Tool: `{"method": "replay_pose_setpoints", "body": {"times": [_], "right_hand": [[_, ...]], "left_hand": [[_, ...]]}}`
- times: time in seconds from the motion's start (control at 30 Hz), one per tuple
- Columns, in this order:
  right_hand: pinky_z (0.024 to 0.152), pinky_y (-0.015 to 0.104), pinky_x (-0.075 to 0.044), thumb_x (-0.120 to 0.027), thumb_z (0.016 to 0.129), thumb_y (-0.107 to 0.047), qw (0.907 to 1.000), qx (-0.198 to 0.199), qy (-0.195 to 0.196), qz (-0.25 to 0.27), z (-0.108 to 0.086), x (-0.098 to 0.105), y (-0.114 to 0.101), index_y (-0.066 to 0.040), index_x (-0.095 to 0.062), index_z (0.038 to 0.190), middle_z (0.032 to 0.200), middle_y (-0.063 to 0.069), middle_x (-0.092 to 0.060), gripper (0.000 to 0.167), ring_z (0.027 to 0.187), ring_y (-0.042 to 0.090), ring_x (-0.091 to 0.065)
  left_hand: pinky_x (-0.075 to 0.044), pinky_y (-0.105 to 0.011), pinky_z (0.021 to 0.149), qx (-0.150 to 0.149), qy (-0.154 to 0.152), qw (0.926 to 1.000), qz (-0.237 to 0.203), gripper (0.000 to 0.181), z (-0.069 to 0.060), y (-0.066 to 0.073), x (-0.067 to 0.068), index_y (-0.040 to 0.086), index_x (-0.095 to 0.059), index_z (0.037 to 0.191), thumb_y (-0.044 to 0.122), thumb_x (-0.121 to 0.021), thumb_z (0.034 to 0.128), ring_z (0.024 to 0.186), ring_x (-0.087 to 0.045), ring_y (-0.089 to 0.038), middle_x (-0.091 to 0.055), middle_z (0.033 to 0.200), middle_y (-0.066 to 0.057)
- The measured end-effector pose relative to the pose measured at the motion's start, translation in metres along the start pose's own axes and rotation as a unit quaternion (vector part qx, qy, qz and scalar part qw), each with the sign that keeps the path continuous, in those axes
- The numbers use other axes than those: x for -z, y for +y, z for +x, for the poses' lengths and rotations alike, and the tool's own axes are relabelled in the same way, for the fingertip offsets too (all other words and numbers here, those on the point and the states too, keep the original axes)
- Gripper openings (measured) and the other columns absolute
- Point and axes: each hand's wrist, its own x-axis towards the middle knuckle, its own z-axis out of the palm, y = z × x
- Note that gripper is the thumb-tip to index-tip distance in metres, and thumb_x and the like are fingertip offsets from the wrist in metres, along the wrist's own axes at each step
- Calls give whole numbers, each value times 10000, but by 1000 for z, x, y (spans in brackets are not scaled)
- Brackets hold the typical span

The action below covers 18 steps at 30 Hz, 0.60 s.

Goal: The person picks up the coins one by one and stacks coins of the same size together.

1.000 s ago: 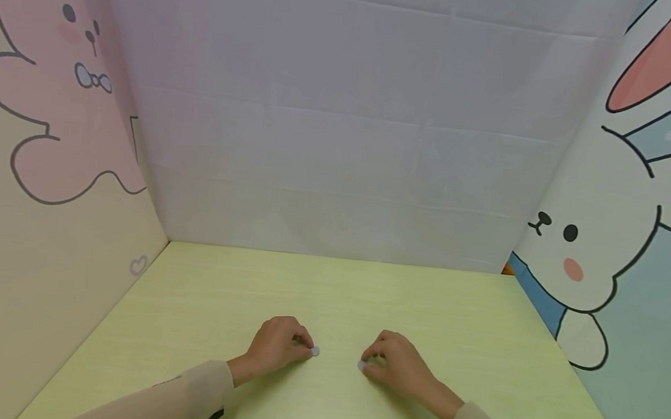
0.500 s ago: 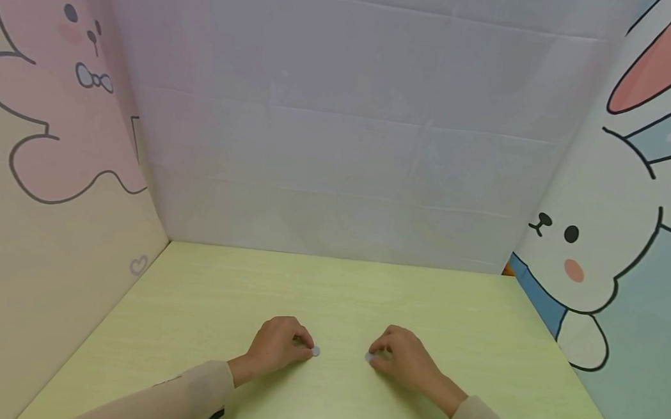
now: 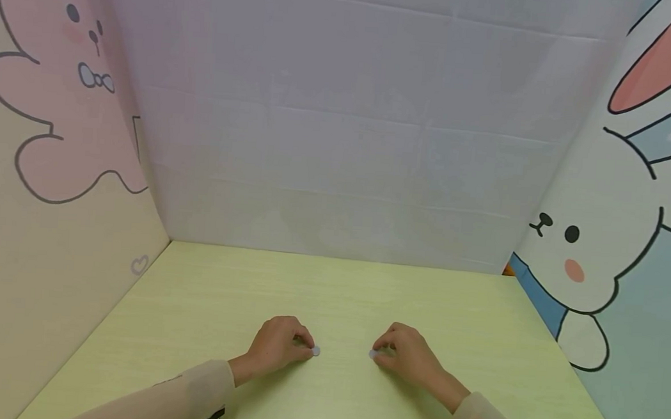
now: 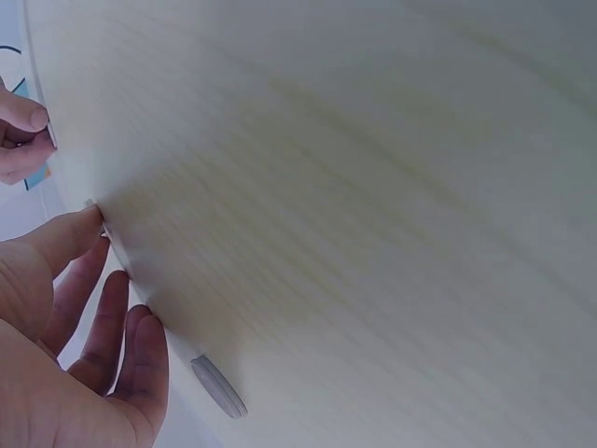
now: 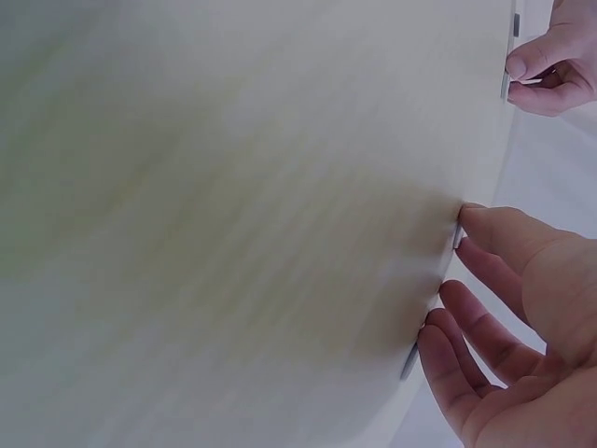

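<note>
On the table, my left hand (image 3: 281, 345) pinches a small pale round disc (image 3: 316, 350), coin-like, between thumb and index fingertip. Facing it, my right hand (image 3: 410, 355) holds a similar disc (image 3: 373, 354) the same way, low at the tabletop. A short gap of bare table separates the two discs. In the left wrist view a thicker grey disc (image 4: 219, 386) lies near the loosely bent outer fingers, apart from them. A thin grey edge (image 5: 410, 359) shows beside the right hand's outer fingers in the right wrist view. Both hands hide these from the head view.
The pale yellow-green table (image 3: 336, 293) reaches back to a creased white sheet (image 3: 341, 120). A panel with a pink cartoon animal (image 3: 83, 91) rises on the left. On the right stands a panel with a white rabbit (image 3: 594, 219).
My right hand has slid its disc a little to the right and away from me, widening the gap between the discs. The left hand has stayed in place.
</note>
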Motion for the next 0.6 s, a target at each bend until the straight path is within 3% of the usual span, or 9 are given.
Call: {"method": "replay_pose_setpoints", "body": {"times": [0.6], "right_hand": [[675,243,-464,-874,889,-161,10000,-10,-5,-20,-1,1,4,-135,-849,954,912,-50,-676,75,779,87,-559]], "left_hand": [[-502,-290,749,48,22,9999,139,94,0,0,0,257,-844,827,280,-935,828,847,-639,-105,-712,873,136]]}}
